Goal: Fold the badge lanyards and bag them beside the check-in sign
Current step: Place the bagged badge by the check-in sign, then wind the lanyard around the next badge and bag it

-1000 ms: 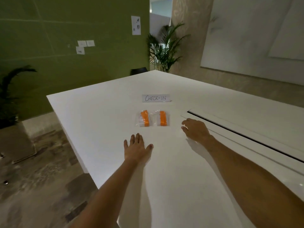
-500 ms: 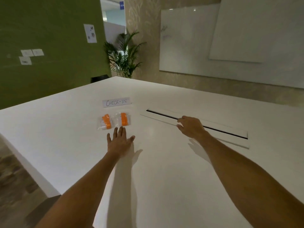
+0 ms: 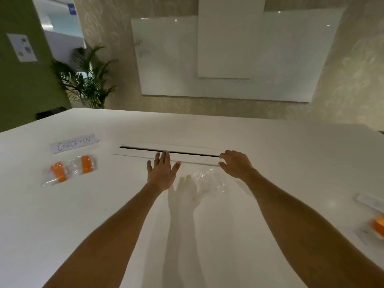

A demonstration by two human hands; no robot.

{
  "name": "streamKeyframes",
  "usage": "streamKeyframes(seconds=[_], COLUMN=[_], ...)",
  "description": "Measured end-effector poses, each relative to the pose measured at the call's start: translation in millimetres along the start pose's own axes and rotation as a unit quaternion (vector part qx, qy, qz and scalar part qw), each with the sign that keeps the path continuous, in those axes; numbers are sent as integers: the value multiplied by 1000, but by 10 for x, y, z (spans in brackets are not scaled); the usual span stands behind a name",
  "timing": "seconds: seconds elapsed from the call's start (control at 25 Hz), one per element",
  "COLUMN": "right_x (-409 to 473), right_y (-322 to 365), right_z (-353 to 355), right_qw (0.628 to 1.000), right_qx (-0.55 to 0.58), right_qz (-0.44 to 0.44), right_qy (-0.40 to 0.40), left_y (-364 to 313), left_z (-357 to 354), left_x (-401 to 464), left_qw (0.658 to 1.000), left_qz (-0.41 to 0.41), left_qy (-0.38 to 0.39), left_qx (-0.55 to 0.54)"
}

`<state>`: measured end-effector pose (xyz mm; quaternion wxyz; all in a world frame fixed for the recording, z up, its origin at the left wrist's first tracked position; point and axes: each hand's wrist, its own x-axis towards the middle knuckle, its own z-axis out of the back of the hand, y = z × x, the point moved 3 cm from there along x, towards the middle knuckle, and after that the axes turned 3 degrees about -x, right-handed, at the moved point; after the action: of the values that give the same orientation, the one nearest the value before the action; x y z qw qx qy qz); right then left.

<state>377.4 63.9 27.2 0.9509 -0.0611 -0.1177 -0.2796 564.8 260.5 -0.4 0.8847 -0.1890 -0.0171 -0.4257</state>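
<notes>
Two clear bags, each with a folded orange lanyard inside, lie side by side on the white table: the left bag (image 3: 56, 173) and the right bag (image 3: 86, 164), just in front of the paper CHECK-IN sign (image 3: 73, 143). An empty clear plastic bag (image 3: 209, 179) lies crumpled between my hands. My left hand (image 3: 162, 170) hovers open with fingers spread, left of that bag. My right hand (image 3: 235, 164) is above its far right corner, fingers curled and apart, holding nothing. Another orange lanyard (image 3: 379, 225) shows at the right edge, cut off by the frame.
A long cable slot (image 3: 170, 151) with a flap runs across the white table (image 3: 104, 204) just beyond my fingers. A white flat strip (image 3: 368, 200) lies near the right edge. A potted palm (image 3: 87, 80) and whiteboards (image 3: 224, 57) stand behind the table.
My view has swung right, away from the two bagged lanyards. Both hands moved right along the table to the empty clear bag, which has come into view.
</notes>
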Motion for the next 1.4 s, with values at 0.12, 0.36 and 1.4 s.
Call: streamKeyframes(seconds=[0.12, 0.36, 1.4], right_x=[-374, -1179, -3277], right_y=[-530, -1571, -3651], right_z=[-4, 83, 404], right_qw=[999, 991, 935], right_qx=[-6, -38, 98], right_qz=[-41, -127, -341], right_qy=[3, 22, 18], left_y=[-607, -1795, -4370], left_z=[-237, -727, -2104], left_x=[26, -23, -723], left_qw=[999, 990, 930], left_qz=[-40, -123, -319], left_qy=[17, 50, 169], left_qx=[-13, -37, 67])
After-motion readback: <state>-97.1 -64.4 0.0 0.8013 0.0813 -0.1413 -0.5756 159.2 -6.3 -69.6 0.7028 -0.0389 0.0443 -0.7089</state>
